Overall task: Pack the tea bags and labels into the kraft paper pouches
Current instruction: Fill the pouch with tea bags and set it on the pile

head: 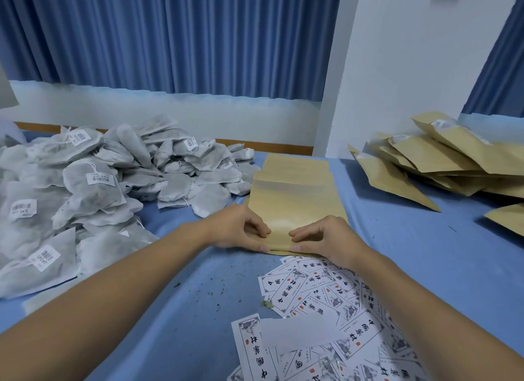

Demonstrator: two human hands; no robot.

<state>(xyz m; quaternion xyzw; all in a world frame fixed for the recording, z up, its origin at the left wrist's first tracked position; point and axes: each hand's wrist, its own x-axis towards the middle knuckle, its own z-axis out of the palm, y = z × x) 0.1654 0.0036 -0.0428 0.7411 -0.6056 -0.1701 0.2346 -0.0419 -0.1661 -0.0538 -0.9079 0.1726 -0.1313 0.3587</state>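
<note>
A stack of flat empty kraft paper pouches (295, 199) lies in the middle of the blue table. My left hand (241, 229) and my right hand (326, 238) both pinch the near edge of the top pouch, thumbs under and fingers on top. A large heap of grey tea bags (93, 182) with barcode tags covers the left side. Several white printed labels (326, 318) lie scattered in front of the pouches, partly under my right forearm.
A pile of filled kraft pouches (442, 162) rests at the right, beside a white wall. Blue curtains hang behind. Small tea crumbs dot the blue table cover (184, 309) between my forearms.
</note>
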